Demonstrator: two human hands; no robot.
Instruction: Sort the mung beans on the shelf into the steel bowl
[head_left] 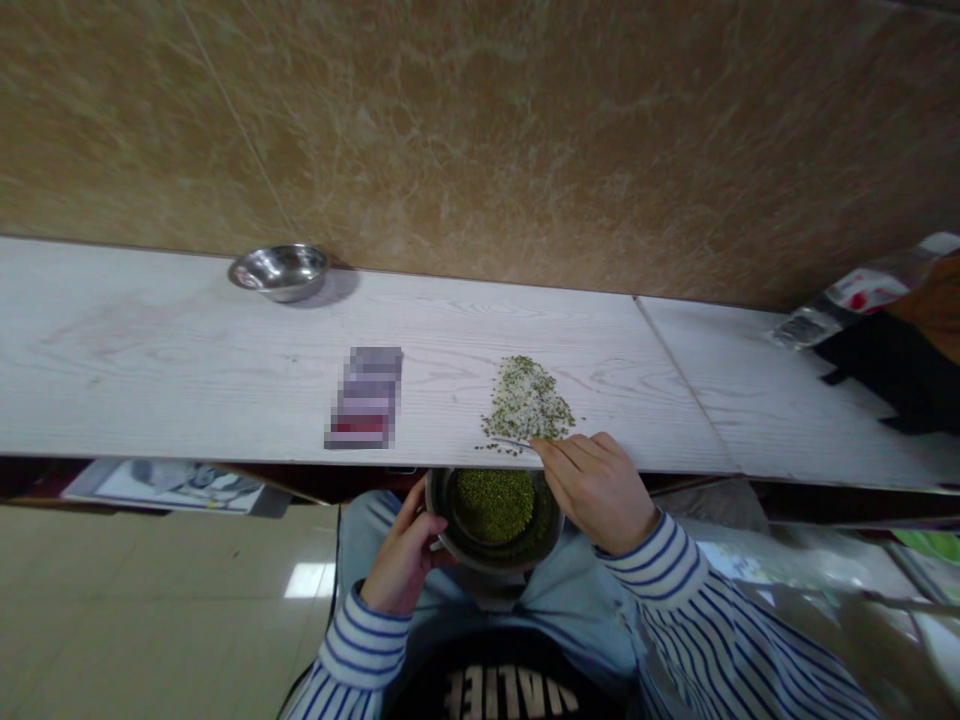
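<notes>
My left hand (403, 560) is closed on the left side of a metal bowl (501, 566), held over my lap just below the table edge. Green mung beans (495, 505) lie in the bowl. Above it on the tabletop is a mixed pile of white grains, like rice, and mung beans (529, 398), with a few strays near the edge. Pinched in my right hand (596, 487) is a thin metal utensil (511, 442), its tip at the pile's lower edge. Whether it is a spoon or tweezers I cannot tell.
A small steel bowl (280, 274) stands by the wall at the back left. A blurred-out flat, phone-like object (365, 398) lies left of the pile. At the far right are a plastic bottle (862, 290) and a black item (900, 365). Papers (180, 485) sit under the tabletop.
</notes>
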